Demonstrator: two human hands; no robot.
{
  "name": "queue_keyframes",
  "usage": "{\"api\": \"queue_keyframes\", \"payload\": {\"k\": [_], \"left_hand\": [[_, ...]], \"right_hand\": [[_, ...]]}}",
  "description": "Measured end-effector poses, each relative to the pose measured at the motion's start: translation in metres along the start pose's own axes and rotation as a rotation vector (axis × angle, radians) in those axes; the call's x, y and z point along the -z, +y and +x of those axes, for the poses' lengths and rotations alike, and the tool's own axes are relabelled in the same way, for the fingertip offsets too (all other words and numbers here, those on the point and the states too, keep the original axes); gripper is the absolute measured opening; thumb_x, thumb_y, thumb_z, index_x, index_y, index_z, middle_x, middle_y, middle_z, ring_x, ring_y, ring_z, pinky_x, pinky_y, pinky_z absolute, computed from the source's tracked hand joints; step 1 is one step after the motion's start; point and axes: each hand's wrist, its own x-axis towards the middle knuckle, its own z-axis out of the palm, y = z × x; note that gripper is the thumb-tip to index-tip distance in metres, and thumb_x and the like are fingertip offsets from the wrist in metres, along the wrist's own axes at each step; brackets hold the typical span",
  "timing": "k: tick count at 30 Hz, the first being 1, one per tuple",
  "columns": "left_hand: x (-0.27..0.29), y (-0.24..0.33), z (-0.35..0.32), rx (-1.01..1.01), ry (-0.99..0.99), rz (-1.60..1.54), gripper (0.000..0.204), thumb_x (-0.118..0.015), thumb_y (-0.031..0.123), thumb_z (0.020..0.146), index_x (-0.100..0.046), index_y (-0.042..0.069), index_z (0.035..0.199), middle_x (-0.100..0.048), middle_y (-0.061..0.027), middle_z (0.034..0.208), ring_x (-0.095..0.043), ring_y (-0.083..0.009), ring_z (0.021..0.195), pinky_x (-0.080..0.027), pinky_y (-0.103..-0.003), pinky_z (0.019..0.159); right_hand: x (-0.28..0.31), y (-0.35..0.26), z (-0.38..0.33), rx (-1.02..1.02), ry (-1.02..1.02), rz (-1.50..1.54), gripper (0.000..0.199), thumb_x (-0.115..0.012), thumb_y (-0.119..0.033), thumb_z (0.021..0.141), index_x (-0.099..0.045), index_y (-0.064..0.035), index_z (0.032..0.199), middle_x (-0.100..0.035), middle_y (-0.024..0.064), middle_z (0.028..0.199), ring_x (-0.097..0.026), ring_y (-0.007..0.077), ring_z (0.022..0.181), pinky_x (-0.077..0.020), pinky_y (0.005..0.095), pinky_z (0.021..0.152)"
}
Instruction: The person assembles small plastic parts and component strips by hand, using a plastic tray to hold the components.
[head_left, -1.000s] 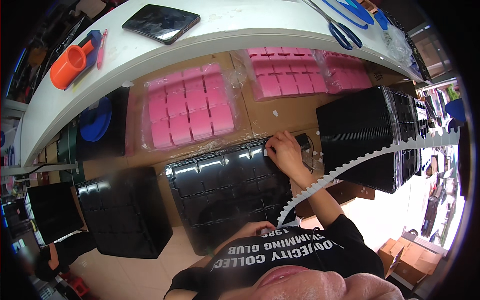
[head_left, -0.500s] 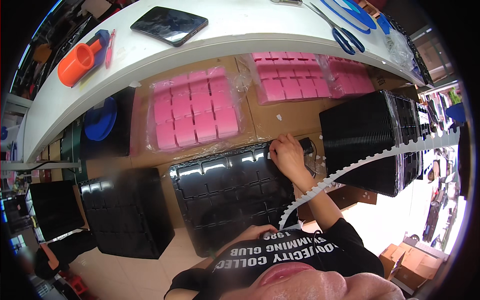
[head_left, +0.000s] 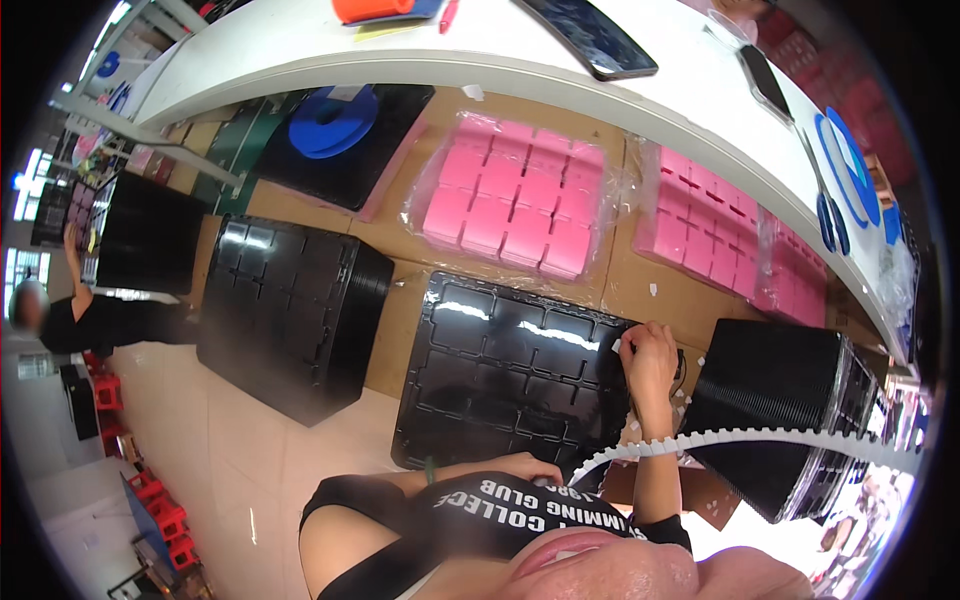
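A black plastic tray (head_left: 500, 385) with moulded compartments lies in front of me. My right hand (head_left: 650, 362) is at its far right corner, with thumb and fingers bent together in a pinch. A small white piece (head_left: 617, 346) shows beside the thumb; whether the fingers hold anything is hidden. Close to my chest, by the tray's near edge, my left hand (head_left: 532, 467) has its fingers curled. What they hold, if anything, cannot be made out. A white notched strip (head_left: 740, 440) curves from the right across my right forearm and ends near my left hand.
Stacks of black trays stand left (head_left: 290, 310) and right (head_left: 770, 400). Beyond lie wrapped pink blocks (head_left: 520, 195) on cardboard (head_left: 400, 265). A white shelf (head_left: 420, 65) holds a phone (head_left: 590, 38) and scissors (head_left: 826, 200). Far left, another person (head_left: 75, 310) reaches toward trays.
The view has swung left, so the tray and blocks sit farther right in the picture. My right hand stays at the tray's corner, and my left stays near my chest.
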Motion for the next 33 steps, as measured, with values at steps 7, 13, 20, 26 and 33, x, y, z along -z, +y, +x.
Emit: {"api": "queue_keyframes", "payload": {"k": [7,13,20,26,33], "left_hand": [[0.001,0.011,-0.002,0.151,-0.016,-0.127,0.04,-0.064,0.009,0.08,-0.057,0.012,0.12,-0.067,-0.0089,0.109,-0.065,-0.0207,0.097,-0.048,-0.031,0.087],[0.003,0.019,0.003,0.156,-0.008,-0.124,0.038,-0.061,0.01,0.083,-0.058,0.012,0.12,-0.066,-0.0068,0.107,-0.063,-0.0175,0.096,-0.048,-0.03,0.086],[-0.011,0.0,-0.001,0.048,0.102,-0.168,0.035,-0.068,0.021,0.081,-0.059,0.009,0.113,-0.067,-0.0052,0.09,-0.064,-0.0128,0.08,-0.048,-0.026,0.074],[-0.02,0.005,-0.004,0.094,0.128,-0.248,0.034,-0.068,0.021,0.081,-0.059,0.01,0.112,-0.067,-0.0051,0.087,-0.063,-0.013,0.077,-0.047,-0.026,0.072],[-0.037,0.024,-0.01,0.187,0.163,-0.192,0.033,-0.069,0.02,0.08,-0.059,0.012,0.111,-0.066,-0.0051,0.082,-0.061,-0.0133,0.073,-0.046,-0.027,0.069]], "right_hand": [[-0.007,0.007,0.01,0.063,0.047,0.063,0.005,-0.067,-0.005,0.067,-0.064,-0.0057,0.07,-0.059,0.0098,0.077,-0.057,0.0308,0.081,-0.0467,0.0416,0.074],[-0.002,0.016,0.007,0.033,0.044,0.078,0.005,-0.069,-0.005,0.068,-0.064,-0.0049,0.071,-0.059,0.0092,0.077,-0.056,0.0305,0.081,-0.0464,0.0409,0.074],[-0.004,0.015,0.006,0.022,0.018,0.139,0.006,-0.069,-0.004,0.068,-0.065,-0.0049,0.072,-0.059,0.0085,0.078,-0.056,0.0295,0.082,-0.0472,0.0392,0.074],[-0.004,0.02,0.004,0.078,0.011,0.22,0.004,-0.067,-0.006,0.069,-0.063,-0.0054,0.071,-0.058,0.007,0.079,-0.055,0.0277,0.084,-0.0475,0.0386,0.075],[-0.004,0.039,0.0,0.222,-0.016,0.345,0.008,-0.069,-0.005,0.073,-0.063,-0.005,0.077,-0.057,0.0063,0.079,-0.054,0.026,0.08,-0.0453,0.0366,0.072]]}}
